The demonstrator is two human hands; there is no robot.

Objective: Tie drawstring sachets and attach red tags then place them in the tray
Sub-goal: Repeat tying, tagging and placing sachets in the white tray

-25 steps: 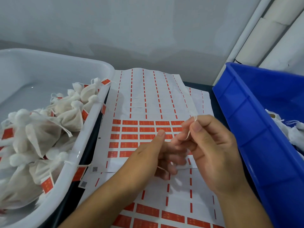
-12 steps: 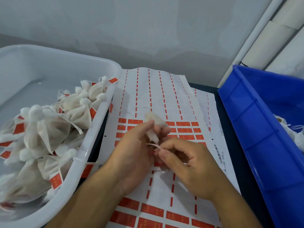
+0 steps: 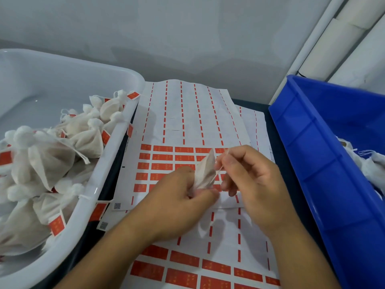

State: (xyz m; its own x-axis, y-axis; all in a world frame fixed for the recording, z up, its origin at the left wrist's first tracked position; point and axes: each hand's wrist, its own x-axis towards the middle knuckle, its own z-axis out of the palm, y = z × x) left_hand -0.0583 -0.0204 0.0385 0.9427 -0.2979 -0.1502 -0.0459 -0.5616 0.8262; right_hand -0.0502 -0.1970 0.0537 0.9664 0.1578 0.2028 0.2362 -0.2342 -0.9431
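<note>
Left hand (image 3: 179,197) grips the sachet (image 3: 205,172) — right hand (image 3: 250,174) pinches its drawstring (image 3: 218,171) — between tray (image 3: 116,147) and blue bin (image 3: 312,155).

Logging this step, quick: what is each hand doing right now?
Left hand: holds the sachet at its lower end.
Right hand: pinches the drawstring beside the sachet.

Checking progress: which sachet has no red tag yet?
The sachet gripped by the left hand; those in the white tray show tags.
</note>
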